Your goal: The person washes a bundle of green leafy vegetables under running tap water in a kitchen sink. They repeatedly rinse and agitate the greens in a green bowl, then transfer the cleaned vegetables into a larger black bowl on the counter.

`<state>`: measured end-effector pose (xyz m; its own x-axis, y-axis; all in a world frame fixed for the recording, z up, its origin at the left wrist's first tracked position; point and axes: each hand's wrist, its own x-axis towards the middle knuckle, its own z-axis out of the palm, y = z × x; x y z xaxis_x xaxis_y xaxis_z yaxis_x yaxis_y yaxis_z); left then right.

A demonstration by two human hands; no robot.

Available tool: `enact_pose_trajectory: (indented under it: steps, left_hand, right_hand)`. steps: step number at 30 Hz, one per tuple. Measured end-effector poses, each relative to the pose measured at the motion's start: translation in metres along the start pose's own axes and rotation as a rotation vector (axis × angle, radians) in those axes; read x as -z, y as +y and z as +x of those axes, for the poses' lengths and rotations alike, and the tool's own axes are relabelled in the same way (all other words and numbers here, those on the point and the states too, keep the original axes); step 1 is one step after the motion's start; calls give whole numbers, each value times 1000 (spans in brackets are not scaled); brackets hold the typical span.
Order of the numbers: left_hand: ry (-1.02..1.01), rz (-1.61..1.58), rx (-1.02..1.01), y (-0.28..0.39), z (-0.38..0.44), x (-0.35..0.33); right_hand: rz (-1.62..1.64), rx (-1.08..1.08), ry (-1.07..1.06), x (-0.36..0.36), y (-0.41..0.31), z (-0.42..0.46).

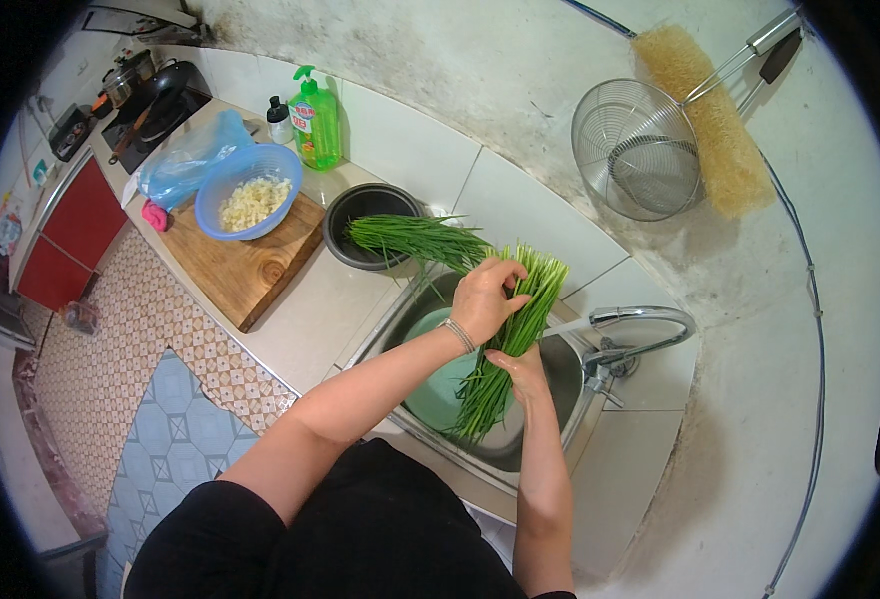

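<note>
Over a stainless steel sink (511,453), my right hand (521,371) grips a bunch of green garlic chives (515,326) around its middle. The pale cut ends point up and away, while the leaf tips hang towards the basin. My left hand (489,296) rests on the upper stems, its thumb and fingers apart near the cut ends. Water runs from the curved chrome faucet (646,318) towards the bunch. A green basin (425,385) sits inside the sink. More chives (417,236) lie from a black bowl (335,232) towards the sink.
A wooden cutting board (253,288) bears a blue plastic bowl (211,213) of chopped pale food (256,202). Behind stand a green pump bottle (316,127) and a small black-capped jar (280,123). A wire strainer (635,150) and a loofah (710,127) hang on the wall.
</note>
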<state>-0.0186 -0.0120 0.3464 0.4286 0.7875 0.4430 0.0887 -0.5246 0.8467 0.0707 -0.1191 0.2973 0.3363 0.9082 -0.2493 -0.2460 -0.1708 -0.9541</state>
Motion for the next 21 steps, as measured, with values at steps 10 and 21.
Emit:
enact_pose_trajectory:
  steps: [10,21]
  left_hand:
    - [2,53,4,10,3,1]
    - [-401,-133,121,-9,12,12]
  right_hand:
    - [-46,-56,-8,-1,-6,-3]
    - [-138,-114,64,16,12,-7]
